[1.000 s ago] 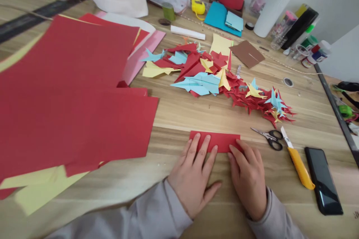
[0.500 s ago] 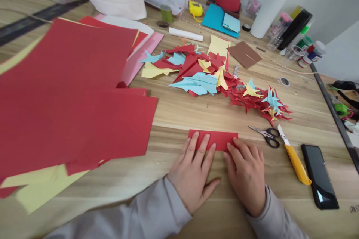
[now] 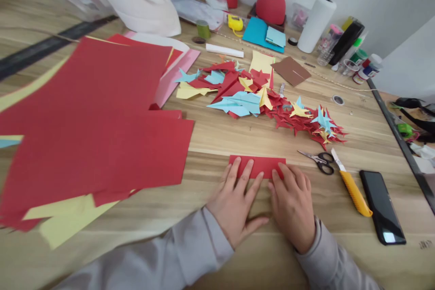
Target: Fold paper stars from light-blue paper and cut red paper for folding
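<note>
A narrow strip of red paper [image 3: 267, 165], apparently folded, lies flat on the wooden table in front of me. My left hand [image 3: 234, 204] rests palm down with spread fingers, their tips pressing on the strip's left half. At its right end, the fingertips of my right hand [image 3: 294, 206] press on the paper, fingers extended and slightly bent. Neither hand grasps anything. Beyond the strip is a long pile of folded paper planes and pointed shapes [image 3: 238, 102] in red, blue and yellow.
Large red paper sheets [image 3: 102, 113] cover the left side. Small scissors [image 3: 321, 161], a yellow utility knife [image 3: 355, 192] and a black phone [image 3: 382, 206] lie to the right. Farther back are brown paper [image 3: 291, 71], a yellow tape measure [image 3: 235, 23] and a white roll [image 3: 316, 25].
My right hand has slid slightly left along the strip's right end. The view has shifted a little; my left hand stays spread on the paper.
</note>
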`<control>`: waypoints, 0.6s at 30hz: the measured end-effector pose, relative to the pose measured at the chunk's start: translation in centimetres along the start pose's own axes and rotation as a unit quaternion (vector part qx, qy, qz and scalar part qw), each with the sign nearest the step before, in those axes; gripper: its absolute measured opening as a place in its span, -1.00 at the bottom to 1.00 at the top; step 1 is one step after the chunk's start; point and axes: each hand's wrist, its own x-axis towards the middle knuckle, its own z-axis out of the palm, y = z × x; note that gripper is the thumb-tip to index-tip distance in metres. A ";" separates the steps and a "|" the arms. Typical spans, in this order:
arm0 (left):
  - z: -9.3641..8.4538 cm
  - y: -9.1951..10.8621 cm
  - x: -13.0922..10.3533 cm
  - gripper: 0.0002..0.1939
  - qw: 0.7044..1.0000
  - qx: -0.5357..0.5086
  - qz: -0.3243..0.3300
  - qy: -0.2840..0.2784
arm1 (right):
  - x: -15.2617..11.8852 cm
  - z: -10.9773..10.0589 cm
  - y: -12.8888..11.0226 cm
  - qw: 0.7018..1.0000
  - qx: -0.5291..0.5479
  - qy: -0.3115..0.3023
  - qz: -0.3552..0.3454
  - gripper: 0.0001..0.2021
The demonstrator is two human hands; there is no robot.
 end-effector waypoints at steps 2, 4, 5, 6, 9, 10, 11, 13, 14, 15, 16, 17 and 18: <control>-0.2 0.1 0.1 -0.15 1.000 -0.008 -0.001 -0.007 | 0.0 0.2 0.1 1.000 0.001 0.001 -0.006 -0.74; -0.4 0.3 0.3 -0.17 1.000 -0.013 -0.009 -0.014 | -0.1 0.4 0.1 1.000 0.001 0.001 -0.008 -0.74; -0.6 0.4 0.4 -0.18 1.000 -0.014 -0.015 -0.016 | -0.1 0.4 0.1 1.000 0.000 0.001 -0.008 -0.75; -0.6 0.5 0.4 -0.19 1.000 -0.015 -0.020 -0.018 | -0.1 0.4 0.1 1.000 0.000 0.000 -0.007 -0.75; -0.5 0.5 0.4 -0.19 1.000 -0.015 -0.013 -0.020 | 0.0 0.1 -0.1 1.000 0.000 -0.009 -0.006 -0.72; -0.4 0.4 0.4 -0.17 1.000 -0.014 -0.008 -0.020 | 0.0 -0.1 -0.2 1.000 -0.001 -0.016 -0.006 -0.70; -0.2 0.3 0.3 -0.15 1.000 -0.013 -0.003 -0.019 | -0.1 -0.3 -0.3 1.000 -0.003 -0.023 -0.008 -0.69; 0.1 0.2 0.2 -0.12 1.000 -0.005 0.002 -0.015 | -0.2 -0.5 -0.4 0.999 -0.009 -0.035 -0.013 -0.67; 0.2 0.1 0.2 -0.10 1.000 0.001 0.001 -0.013 | -0.2 -0.6 -0.5 0.999 -0.011 -0.038 -0.015 -0.67; 0.3 0.1 0.1 -0.09 1.000 0.006 0.000 -0.011 | -0.3 -0.6 -0.5 0.999 -0.014 -0.040 -0.017 -0.67; 0.4 0.1 0.1 -0.08 1.000 0.011 0.000 -0.010 | -0.4 -0.6 -0.6 0.999 -0.016 -0.041 -0.020 -0.66; 0.4 0.1 0.1 -0.07 1.000 0.015 0.001 -0.010 | -0.5 -0.6 -0.6 0.999 -0.019 -0.044 -0.025 -0.64; 0.4 0.0 0.1 -0.07 1.000 0.017 0.003 -0.011 | -0.6 -0.6 -0.6 0.998 -0.024 -0.045 -0.030 -0.63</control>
